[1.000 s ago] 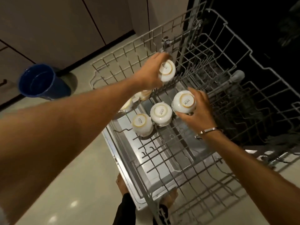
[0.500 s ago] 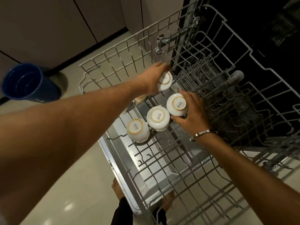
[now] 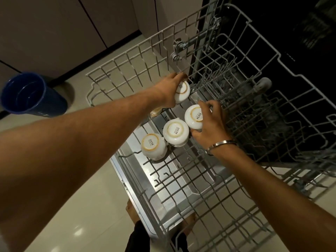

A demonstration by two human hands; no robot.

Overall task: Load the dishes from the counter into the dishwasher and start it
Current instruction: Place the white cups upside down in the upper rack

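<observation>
**Cups going upside down into the top rack**

From the head camera: the left hand [image 3: 168, 90] had its fingers wrapped round a white cup [image 3: 182, 91], base up, at the far end of the pulled-out wire rack [image 3: 131, 73]. The right hand [image 3: 209, 122] gripped a second cup [image 3: 194, 116] just beside it, also inverted, with a metal bangle [image 3: 221, 144] on that wrist. Two more cups [image 3: 175, 131] [image 3: 152, 146] sat base up in a row nearer the front, touching each other. A blue bucket [image 3: 31, 95] stood on the tiled floor [image 3: 76, 206] to the left, well apart from the rack.
</observation>
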